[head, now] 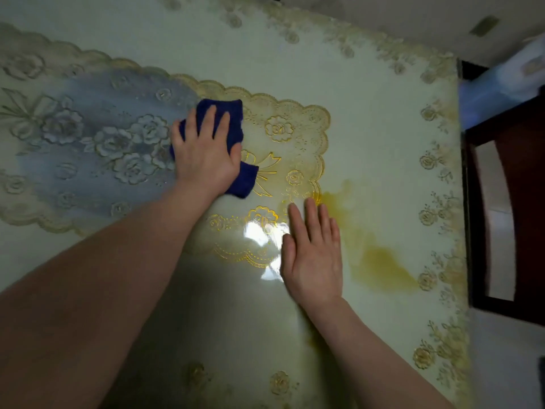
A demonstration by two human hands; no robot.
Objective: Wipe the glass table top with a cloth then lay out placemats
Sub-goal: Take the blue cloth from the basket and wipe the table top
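Observation:
My left hand (206,152) presses flat on a dark blue cloth (233,119) in the middle of the glass table top (368,119). The cloth sticks out beyond my fingertips and below my thumb. My right hand (314,255) lies flat on the glass nearer to me, fingers together, holding nothing. Under the glass lies a pale floral, lace-patterned covering with gold roses (278,128). A yellowish stain (380,267) sits just right of my right hand.
The table's right edge (461,202) runs top to bottom. Beyond it stands a dark wooden chair or frame (510,219). A bright light reflection (259,234) glares on the glass beside my right hand.

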